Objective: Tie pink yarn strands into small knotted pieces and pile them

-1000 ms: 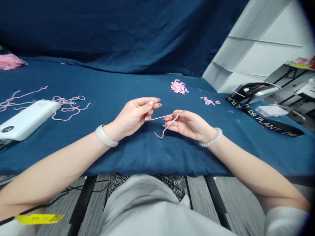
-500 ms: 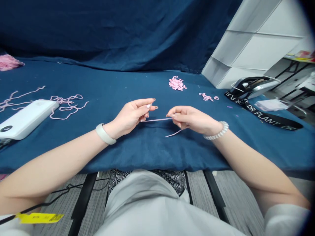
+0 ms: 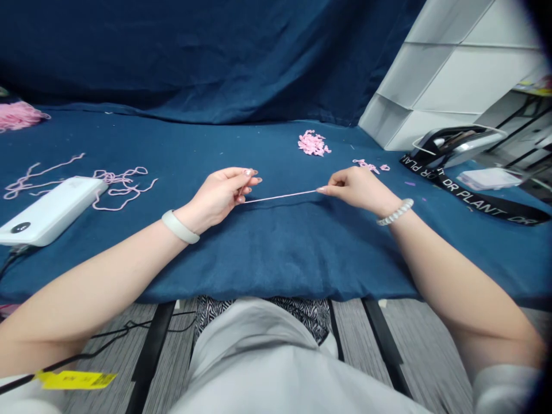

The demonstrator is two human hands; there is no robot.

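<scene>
A thin pink strand of yarn [image 3: 280,197] runs straight between my two hands above the blue cloth. My left hand [image 3: 224,194], with a pale band at its wrist, is closed on the strand's left end. On the right, my right hand [image 3: 356,187], wearing a coiled bracelet, pinches the other end between thumb and finger. Beyond the hands lies a small heap of pink yarn pieces [image 3: 313,143]. A few more pink pieces [image 3: 365,165] sit just behind my right hand.
A white power bank [image 3: 54,210] and loose yarn strands [image 3: 123,187] lie left. At the far left is a pink yarn bundle [image 3: 21,115]. Rightward are a black lettered strap [image 3: 466,200], an open pouch [image 3: 457,146], a clear box [image 3: 489,178] and white drawers [image 3: 452,80].
My right hand has moved right and slightly away from me, to the strand's end; its loose tail no longer hangs below. My left hand has shifted slightly left. The strand between them spans a longer distance.
</scene>
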